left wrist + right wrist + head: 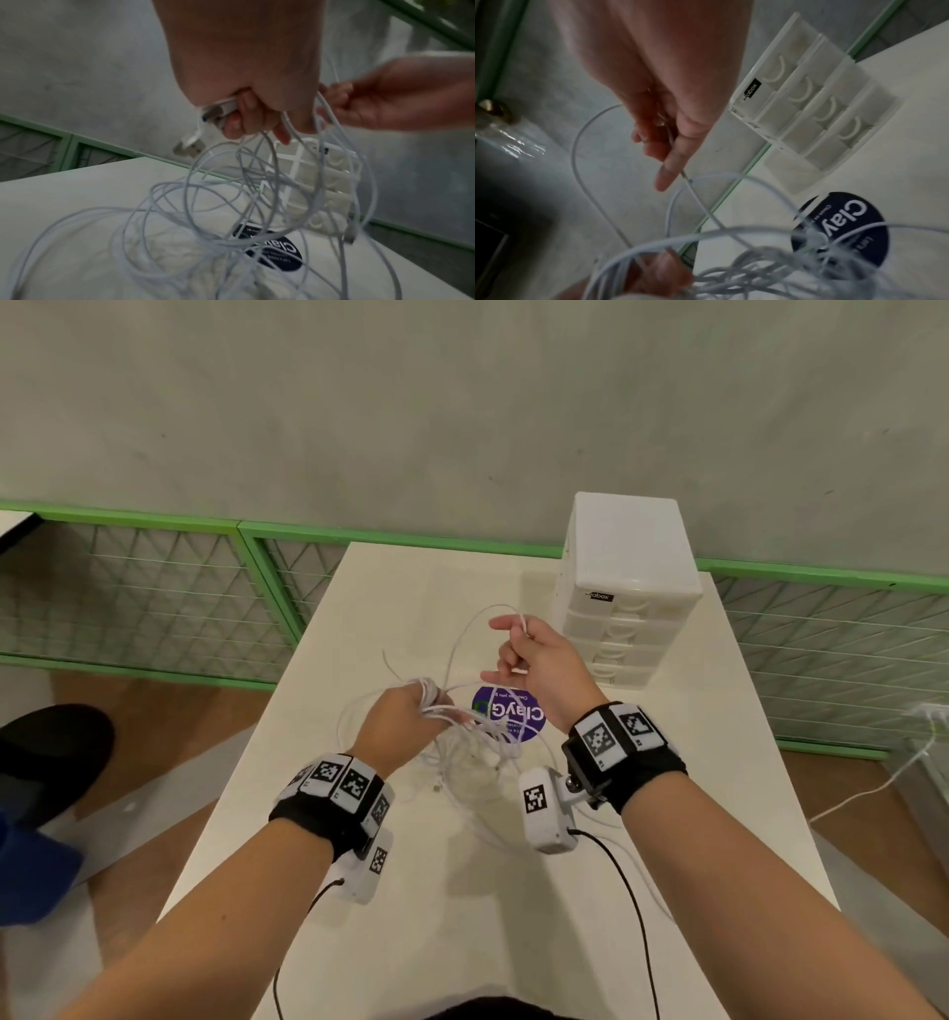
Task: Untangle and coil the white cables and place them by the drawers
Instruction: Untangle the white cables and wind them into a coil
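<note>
A tangle of thin white cables (pixel 464 737) hangs over the middle of the white table (pixel 667 814). My left hand (pixel 405 711) grips a bunch of loops and lifts them; in the left wrist view its fingers (pixel 246 119) curl round several strands (pixel 231 203) and a USB plug (pixel 218 110). My right hand (pixel 524 649) is higher and to the right, pinching a single strand (pixel 462 629) that arcs back down to the bunch. In the right wrist view that strand (pixel 577 154) runs through the curled fingers (pixel 664 142). The white drawer unit (pixel 626 588) stands just beyond the right hand.
A round dark blue sticker (pixel 508 711) lies on the table under the cables. A green-framed mesh fence (pixel 154 588) runs behind the table. A dark shoe (pixel 51 752) is on the floor at the left, and another white cable (pixel 873 783) trails on the floor at the right.
</note>
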